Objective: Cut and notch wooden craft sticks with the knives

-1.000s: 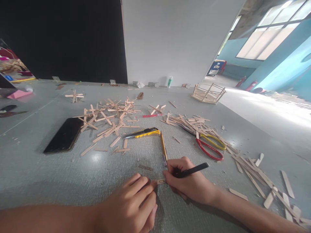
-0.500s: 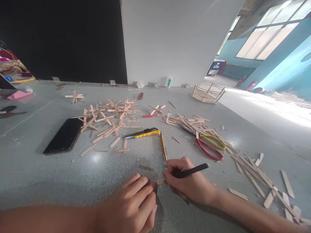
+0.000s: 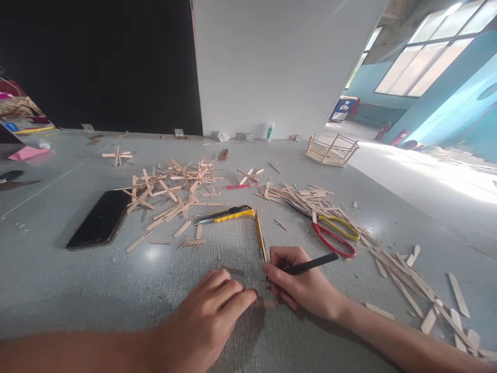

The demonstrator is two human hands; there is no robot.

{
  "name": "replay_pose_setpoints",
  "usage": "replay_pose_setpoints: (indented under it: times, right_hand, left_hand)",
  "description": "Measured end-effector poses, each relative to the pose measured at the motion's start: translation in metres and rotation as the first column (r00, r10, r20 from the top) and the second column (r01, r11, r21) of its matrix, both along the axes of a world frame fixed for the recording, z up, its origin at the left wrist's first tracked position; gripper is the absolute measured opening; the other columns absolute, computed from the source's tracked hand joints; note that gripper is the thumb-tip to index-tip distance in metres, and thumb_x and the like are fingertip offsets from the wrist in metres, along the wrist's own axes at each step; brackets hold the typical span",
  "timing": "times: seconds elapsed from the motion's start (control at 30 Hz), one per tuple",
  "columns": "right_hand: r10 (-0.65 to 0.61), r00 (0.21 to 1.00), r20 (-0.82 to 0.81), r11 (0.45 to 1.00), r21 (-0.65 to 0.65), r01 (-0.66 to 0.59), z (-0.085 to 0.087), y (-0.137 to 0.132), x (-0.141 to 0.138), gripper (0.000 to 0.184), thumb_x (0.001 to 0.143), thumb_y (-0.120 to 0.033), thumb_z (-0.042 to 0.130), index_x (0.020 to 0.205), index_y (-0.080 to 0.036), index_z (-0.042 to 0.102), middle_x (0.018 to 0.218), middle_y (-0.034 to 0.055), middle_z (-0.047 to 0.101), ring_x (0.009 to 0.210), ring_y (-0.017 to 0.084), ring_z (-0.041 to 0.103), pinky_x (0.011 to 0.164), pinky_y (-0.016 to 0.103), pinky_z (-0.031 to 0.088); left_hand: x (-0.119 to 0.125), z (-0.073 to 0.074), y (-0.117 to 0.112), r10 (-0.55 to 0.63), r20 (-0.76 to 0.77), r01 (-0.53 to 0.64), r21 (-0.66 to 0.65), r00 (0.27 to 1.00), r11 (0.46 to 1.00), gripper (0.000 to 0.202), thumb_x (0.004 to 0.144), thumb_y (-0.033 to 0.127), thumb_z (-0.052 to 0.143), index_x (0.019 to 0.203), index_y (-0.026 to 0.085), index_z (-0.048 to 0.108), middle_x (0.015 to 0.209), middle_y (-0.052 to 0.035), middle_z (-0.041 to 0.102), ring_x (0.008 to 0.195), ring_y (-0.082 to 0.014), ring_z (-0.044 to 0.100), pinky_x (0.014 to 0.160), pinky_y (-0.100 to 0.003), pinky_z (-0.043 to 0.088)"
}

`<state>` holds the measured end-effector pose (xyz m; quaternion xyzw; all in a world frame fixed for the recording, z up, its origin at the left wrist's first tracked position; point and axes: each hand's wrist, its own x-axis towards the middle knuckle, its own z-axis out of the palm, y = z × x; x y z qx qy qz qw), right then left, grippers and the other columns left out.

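My right hand [image 3: 305, 280] is closed around a slim black pen [image 3: 312, 263], whose tip is hidden by the fingers. My left hand [image 3: 217, 311] is curled on the table, its fingertips pinching the left end of a short piece of craft stick [image 3: 266, 303]. That piece looks blurred and lies between the two hands. Just beyond the right fingers is a thin yellow-handled tool [image 3: 260, 235], its near end touching or close to them. A yellow and black box cutter [image 3: 225, 214] rests farther out. Another small stick piece [image 3: 233, 271] lies beyond my left fingers.
Joined craft sticks [image 3: 190, 176] are heaped at centre left beside a black phone [image 3: 99, 218]. Scissors with red and yellow handles [image 3: 334, 238] lie among loose sticks [image 3: 411, 277] on the right. A stick frame [image 3: 332, 150] and a glue stick [image 3: 269, 132] stand at the back.
My left fingers have extended slightly to the right. The craft stick piece has moved a little nearer to me and blurred. The pen leans lower, its back end farther right.
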<state>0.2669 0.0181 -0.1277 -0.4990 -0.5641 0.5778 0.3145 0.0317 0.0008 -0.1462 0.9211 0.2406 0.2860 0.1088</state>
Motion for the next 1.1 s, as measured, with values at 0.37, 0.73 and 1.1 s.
replay_pose_setpoints:
  times: [0.37, 0.73, 1.1]
  right_hand:
    - [-0.04, 0.997, -0.066, 0.999, -0.039, 0.037, -0.007, 0.005, 0.004, 0.039, 0.089, -0.045, 0.073, 0.07, -0.02, 0.049, 0.055, -0.0039, 0.062, 0.033, 0.003, 0.041, 0.033, 0.015, 0.026]
    - [-0.035, 0.995, -0.097, 0.999, -0.029, 0.032, -0.005, 0.003, 0.004, 0.04, 0.089, -0.046, 0.074, 0.07, -0.02, 0.049, 0.054, -0.0038, 0.062, 0.033, 0.003, 0.04, 0.034, 0.014, 0.026]
    - [-0.027, 0.993, -0.117, 0.999, -0.031, 0.024, -0.006, 0.003, 0.003, 0.041, 0.089, -0.047, 0.075, 0.072, -0.021, 0.049, 0.055, -0.0041, 0.061, 0.033, 0.003, 0.04, 0.032, 0.013, 0.025]
  left_hand:
    - [-0.006, -0.011, 0.004, 0.378, 0.223, -0.283, -0.364, 0.899, 0.888, 0.049, 0.1, 0.007, 0.035, 0.146, 0.024, 0.037, 0.131, -0.0102, 0.056, 0.119, -0.0211, 0.06, 0.105, -0.037, 0.054]
    - [-0.005, -0.006, 0.006, 0.267, 0.085, -0.19, -0.503, 0.96, 0.843, 0.043, 0.1, 0.012, 0.038, 0.138, 0.031, 0.039, 0.119, -0.0064, 0.062, 0.108, -0.0219, 0.065, 0.095, -0.041, 0.057]
    - [-0.004, 0.007, 0.003, 0.036, 0.13, 0.022, -0.424, 0.991, 0.905, 0.034, 0.099, 0.01, 0.036, 0.126, 0.028, 0.046, 0.091, 0.0007, 0.066, 0.079, -0.013, 0.067, 0.074, -0.024, 0.054]
